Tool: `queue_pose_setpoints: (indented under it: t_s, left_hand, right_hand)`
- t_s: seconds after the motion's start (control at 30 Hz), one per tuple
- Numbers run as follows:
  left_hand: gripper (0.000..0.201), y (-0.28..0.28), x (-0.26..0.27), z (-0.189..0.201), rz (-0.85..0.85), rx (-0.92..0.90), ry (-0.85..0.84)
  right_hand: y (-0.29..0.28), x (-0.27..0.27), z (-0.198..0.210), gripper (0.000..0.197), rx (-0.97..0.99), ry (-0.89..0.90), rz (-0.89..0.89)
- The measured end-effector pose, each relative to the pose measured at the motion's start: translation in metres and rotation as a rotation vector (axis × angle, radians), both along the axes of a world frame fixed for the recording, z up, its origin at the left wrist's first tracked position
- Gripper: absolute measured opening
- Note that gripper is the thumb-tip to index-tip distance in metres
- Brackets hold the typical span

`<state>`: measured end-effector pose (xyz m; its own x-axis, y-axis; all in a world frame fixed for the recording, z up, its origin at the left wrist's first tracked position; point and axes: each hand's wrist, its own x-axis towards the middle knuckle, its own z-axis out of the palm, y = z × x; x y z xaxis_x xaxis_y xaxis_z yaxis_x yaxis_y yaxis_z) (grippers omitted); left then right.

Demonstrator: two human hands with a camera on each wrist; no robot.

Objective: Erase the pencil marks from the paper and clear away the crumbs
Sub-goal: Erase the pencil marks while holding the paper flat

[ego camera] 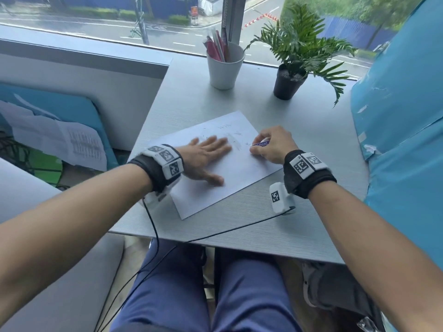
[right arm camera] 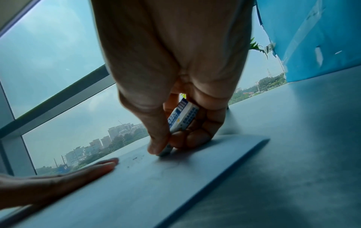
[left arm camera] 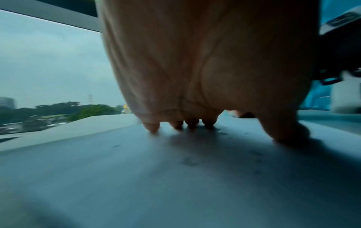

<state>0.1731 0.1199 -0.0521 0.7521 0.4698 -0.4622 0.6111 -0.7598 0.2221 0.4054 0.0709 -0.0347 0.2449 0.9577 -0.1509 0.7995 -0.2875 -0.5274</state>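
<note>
My left hand (ego camera: 208, 153) lies flat, fingers straight, on the white paper sheet (ego camera: 242, 173); my right hand (ego camera: 273, 146) pinches the blue-and-white sleeved eraser (right arm camera: 182, 119), tip against the paper.

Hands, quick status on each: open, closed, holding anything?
Left hand: open, fingers flat, pressing on the paper.
Right hand: closed, fingers pinching the eraser against the paper.
</note>
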Motion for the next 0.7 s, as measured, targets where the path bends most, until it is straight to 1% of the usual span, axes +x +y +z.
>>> queue_pose_setpoints:
  t_s: [0.07, 0.13, 0.2, 0.27, 0.33, 0.37, 0.4, 0.43, 0.47, 0.5, 0.53, 0.57, 0.63, 0.7]
  left_hand:
    - [0.122, 0.011, -0.022, 0.000, 0.066, -0.024, 0.012]
    - [0.131, 0.011, -0.034, -0.003, 0.092, -0.040, -0.008]
    - [0.133, 0.008, -0.035, -0.006, 0.109, -0.032, -0.022]
    - [0.134, 0.006, -0.030, -0.005, 0.153, -0.011, 0.011]
    - [0.136, 0.002, -0.019, 0.005, 0.167, 0.083, 0.081]
    - [0.133, -0.002, -0.010, 0.012, 0.146, 0.144, 0.078]
    - [0.128, -0.005, 0.001, 0.018, 0.116, 0.179, 0.028]
    - [0.121, -0.009, 0.012, 0.022, 0.091, 0.159, -0.061]
    - [0.116, -0.012, 0.022, 0.024, 0.075, 0.092, -0.143]
    - [0.115, -0.014, 0.030, 0.023, 0.067, 0.008, -0.186]
    - [0.118, -0.015, 0.036, 0.019, 0.058, -0.053, -0.181]
    - [0.121, -0.015, 0.039, 0.014, 0.046, -0.076, -0.137]
    - [0.124, -0.014, 0.041, 0.004, 0.034, -0.062, -0.054]
    - [0.126, -0.011, 0.040, 0.000, 0.039, -0.061, -0.043]
  right_hand:
    - [0.001, -0.002, 0.001, 0.016, -0.004, -0.015, 0.004]
    - [0.000, -0.006, 0.004, 0.014, 0.001, -0.038, 0.003]
    - [-0.003, -0.011, 0.005, 0.012, 0.022, -0.035, 0.015]
    - [-0.010, -0.016, 0.006, 0.011, 0.013, 0.007, 0.050]
    - [-0.016, -0.017, 0.003, 0.011, -0.026, 0.014, 0.078]
    - [-0.019, -0.015, 0.002, 0.012, -0.035, 0.011, 0.080]
    - [-0.022, -0.014, 0.001, 0.012, -0.033, 0.016, 0.077]
    - [-0.023, -0.013, 0.000, 0.013, -0.026, 0.027, 0.077]
    - [-0.024, -0.012, 0.000, 0.013, -0.019, 0.034, 0.081]
    - [-0.024, -0.012, 0.001, 0.013, -0.010, 0.034, 0.082]
    - [-0.024, -0.011, 0.001, 0.014, 0.003, 0.027, 0.075]
    - [-0.025, -0.012, 0.002, 0.015, 0.022, 0.016, 0.065]
    - [-0.028, -0.015, 0.001, 0.016, 0.057, 0.001, 0.055]
    - [-0.034, -0.022, -0.001, 0.014, 0.034, 0.008, 0.110]
